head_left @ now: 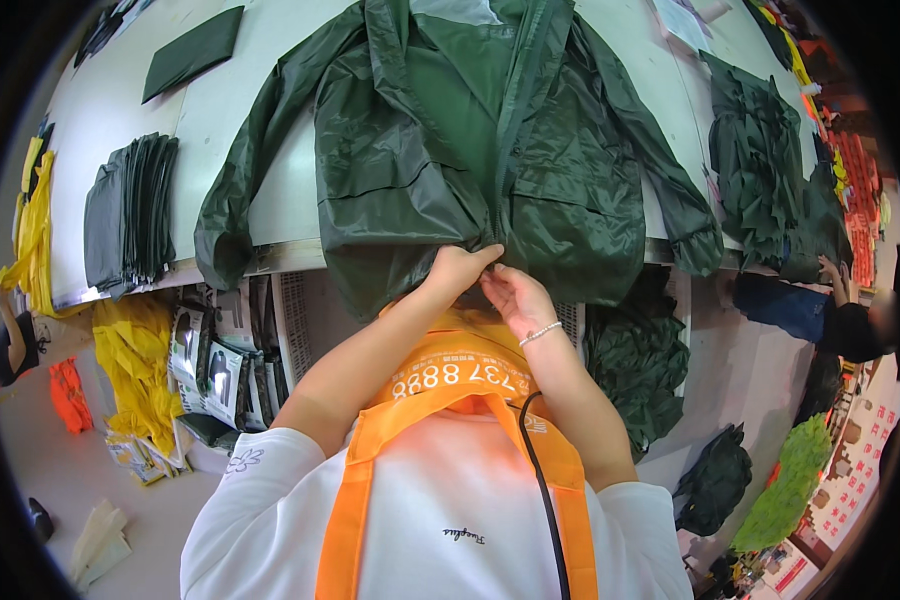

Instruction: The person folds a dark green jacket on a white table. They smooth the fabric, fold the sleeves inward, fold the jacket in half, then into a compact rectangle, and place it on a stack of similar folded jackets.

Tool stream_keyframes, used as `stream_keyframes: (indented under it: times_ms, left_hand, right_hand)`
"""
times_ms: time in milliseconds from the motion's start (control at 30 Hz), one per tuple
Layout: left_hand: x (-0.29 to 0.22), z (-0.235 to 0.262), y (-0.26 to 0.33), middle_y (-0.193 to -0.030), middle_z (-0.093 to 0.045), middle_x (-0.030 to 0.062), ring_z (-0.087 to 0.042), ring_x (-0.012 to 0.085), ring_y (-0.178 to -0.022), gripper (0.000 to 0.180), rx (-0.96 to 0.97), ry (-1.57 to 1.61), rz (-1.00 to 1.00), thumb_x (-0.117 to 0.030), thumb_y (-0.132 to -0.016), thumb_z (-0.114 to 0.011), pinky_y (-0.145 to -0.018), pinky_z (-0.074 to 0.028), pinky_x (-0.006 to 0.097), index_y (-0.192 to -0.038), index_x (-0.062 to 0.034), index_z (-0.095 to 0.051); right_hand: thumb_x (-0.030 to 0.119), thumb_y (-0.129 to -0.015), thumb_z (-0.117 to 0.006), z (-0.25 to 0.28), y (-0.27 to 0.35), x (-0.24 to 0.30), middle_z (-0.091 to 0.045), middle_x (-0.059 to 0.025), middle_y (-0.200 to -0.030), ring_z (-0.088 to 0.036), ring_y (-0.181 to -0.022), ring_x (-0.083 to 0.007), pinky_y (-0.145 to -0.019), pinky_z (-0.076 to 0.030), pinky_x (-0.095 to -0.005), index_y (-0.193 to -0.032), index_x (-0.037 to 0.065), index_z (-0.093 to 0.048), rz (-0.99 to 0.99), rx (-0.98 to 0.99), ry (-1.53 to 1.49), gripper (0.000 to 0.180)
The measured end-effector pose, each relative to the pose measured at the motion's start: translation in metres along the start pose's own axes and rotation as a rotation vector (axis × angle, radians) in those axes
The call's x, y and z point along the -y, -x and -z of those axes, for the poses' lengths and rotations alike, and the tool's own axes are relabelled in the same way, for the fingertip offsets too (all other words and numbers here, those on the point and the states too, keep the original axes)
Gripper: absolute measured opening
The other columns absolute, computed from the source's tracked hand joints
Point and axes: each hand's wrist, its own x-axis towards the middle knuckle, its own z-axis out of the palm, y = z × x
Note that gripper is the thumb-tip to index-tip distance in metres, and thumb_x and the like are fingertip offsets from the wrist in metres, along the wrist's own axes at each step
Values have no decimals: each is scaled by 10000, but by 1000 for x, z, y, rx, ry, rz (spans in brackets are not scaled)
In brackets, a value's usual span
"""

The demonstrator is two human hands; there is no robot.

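Note:
A dark green rain jacket (400, 210) lies spread on the white table, front up, its sleeves out to both sides and its lower hem hanging over the near edge. The front zipper (500, 165) runs down between the two front panels, with the green lining showing above. At the zipper's bottom end, my left hand (463, 268) pinches the jacket's front edge between thumb and fingers. Close beside it, my right hand (520, 299) has its fingertips closed at the same spot. The zipper's end is mostly covered by the fingers.
A stack of folded dark green garments (130, 210) sits at the left, with a flat dark green packet (192, 55) beyond. More dark green garments (755, 150) lie at the right. Below the table are yellow garments (135, 360) and a dark green heap (635, 370). Another person (840, 310) stands far right.

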Motion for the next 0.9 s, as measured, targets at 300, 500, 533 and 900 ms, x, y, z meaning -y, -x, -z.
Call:
stream_keyframes:
  times_ms: [300,500,533,900]
  left_hand:
    - [53,7,-1,-925,-638,79,-618,194,-819,216,197,871,-30,-99,-809,-690,-739,-494,324,-960,35,-613]
    - [48,11,12,-927,-646,61,-599,154,-806,205,76,822,-65,-149,-828,-694,-704,-469,278,-954,5,-644]
    - [44,10,15,-912,-653,47,-601,133,-770,199,34,768,-73,-158,-820,-706,-671,-465,259,-944,-13,-652]
    - [17,2,35,-881,-635,16,-558,113,-757,235,-221,366,-120,-160,-802,-726,-679,-455,254,-920,21,-634]
  right_hand:
    - [90,-833,-669,-3,16,9,-679,-87,-818,-600,-646,-90,-586,-481,-198,-792,40,-618,155,-12,179,83]
    - [97,-826,-677,-17,22,3,-681,-84,-799,-598,-630,-89,-574,-477,-198,-763,44,-618,171,-30,241,101]
    - [102,-833,-672,-21,22,3,-680,-82,-803,-594,-634,-86,-576,-476,-199,-769,47,-615,172,-30,253,101]
    - [102,-839,-669,-30,24,-9,-658,-52,-778,-593,-654,-97,-583,-473,-206,-772,55,-609,230,-69,210,101]
